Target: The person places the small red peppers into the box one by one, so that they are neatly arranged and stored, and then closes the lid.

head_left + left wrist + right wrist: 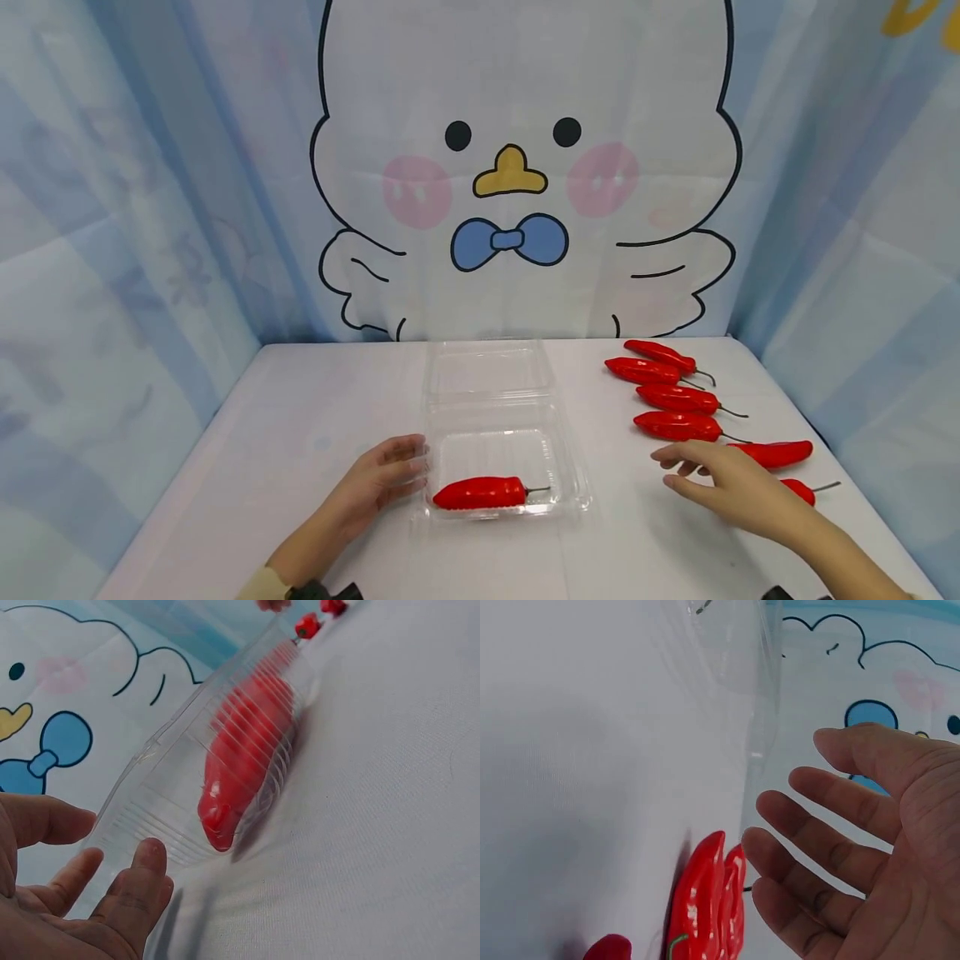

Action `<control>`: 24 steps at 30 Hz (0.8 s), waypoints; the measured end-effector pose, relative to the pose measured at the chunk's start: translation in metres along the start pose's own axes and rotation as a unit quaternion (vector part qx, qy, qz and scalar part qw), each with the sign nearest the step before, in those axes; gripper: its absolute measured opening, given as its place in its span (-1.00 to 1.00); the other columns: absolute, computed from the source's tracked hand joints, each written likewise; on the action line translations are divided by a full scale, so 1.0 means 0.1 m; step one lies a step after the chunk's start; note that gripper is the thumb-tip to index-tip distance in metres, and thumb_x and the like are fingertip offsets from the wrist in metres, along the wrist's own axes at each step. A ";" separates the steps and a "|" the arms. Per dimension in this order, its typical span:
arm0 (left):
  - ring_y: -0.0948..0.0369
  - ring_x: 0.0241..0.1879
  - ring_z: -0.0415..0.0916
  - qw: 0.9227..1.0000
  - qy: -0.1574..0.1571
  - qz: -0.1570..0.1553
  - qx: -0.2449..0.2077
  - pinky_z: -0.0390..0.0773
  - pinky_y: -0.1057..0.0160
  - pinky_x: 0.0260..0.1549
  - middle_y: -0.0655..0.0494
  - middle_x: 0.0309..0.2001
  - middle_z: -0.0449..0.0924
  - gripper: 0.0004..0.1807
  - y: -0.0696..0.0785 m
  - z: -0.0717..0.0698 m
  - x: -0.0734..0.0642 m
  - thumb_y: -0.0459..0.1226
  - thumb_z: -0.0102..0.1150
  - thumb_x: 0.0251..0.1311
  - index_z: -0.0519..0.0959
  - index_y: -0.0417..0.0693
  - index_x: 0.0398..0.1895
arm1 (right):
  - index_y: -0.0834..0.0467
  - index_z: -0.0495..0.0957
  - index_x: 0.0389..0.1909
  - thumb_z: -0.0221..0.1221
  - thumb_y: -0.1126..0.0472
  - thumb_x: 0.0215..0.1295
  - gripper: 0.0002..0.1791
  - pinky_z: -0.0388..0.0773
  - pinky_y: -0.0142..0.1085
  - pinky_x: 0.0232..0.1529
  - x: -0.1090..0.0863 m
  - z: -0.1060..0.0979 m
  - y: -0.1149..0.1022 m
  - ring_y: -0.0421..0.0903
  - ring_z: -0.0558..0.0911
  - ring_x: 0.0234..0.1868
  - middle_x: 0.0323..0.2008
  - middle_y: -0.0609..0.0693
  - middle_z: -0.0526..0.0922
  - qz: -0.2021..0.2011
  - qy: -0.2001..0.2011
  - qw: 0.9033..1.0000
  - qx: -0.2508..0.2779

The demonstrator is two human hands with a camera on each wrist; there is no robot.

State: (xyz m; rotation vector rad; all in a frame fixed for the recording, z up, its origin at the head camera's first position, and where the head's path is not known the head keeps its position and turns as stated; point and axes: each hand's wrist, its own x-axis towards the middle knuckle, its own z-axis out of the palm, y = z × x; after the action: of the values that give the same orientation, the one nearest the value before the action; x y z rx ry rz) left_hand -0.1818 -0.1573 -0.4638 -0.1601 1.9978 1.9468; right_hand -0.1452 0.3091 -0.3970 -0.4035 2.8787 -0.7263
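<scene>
A clear plastic clamshell box [564,454] lies in the middle of the table, its lid [487,372] folded back toward the curtain. One red chili pepper [480,493] lies crosswise along its near side, stem to the right. At the box's left wall is my left hand [378,479], fingers loosely bent, the fingertips touching or very near the plastic. My right hand [720,483] hovers at the right, beside and partly over a row of red chili peppers [678,426]. In the right wrist view its fingers are spread and hold nothing; some peppers [697,900] show beneath them.
Several peppers run down the table's right side; the nearer pepper [776,454] and another pepper [801,490] are partly behind my right hand. A printed curtain [517,292] closes off the back, with blue curtains at both sides. White cloth [322,408] covers the table.
</scene>
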 end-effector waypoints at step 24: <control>0.10 0.10 0.58 1.000 -0.005 -0.001 -0.007 0.68 0.08 0.11 -0.26 0.39 0.42 -0.39 0.03 -0.01 -0.02 -0.30 0.26 0.34 0.36 -0.26 0.41 | 0.22 0.60 0.22 0.48 0.12 0.16 -0.40 0.77 -0.08 -0.21 -0.38 -0.12 0.65 0.16 0.63 0.05 0.16 0.30 0.63 0.078 0.009 0.997 -0.025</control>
State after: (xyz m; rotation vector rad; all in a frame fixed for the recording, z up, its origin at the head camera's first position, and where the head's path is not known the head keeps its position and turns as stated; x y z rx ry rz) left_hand -0.1807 -0.1585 -0.4606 -0.1553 1.9764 1.9572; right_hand -0.1262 0.3806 -0.4153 -0.1761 2.9097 -0.6347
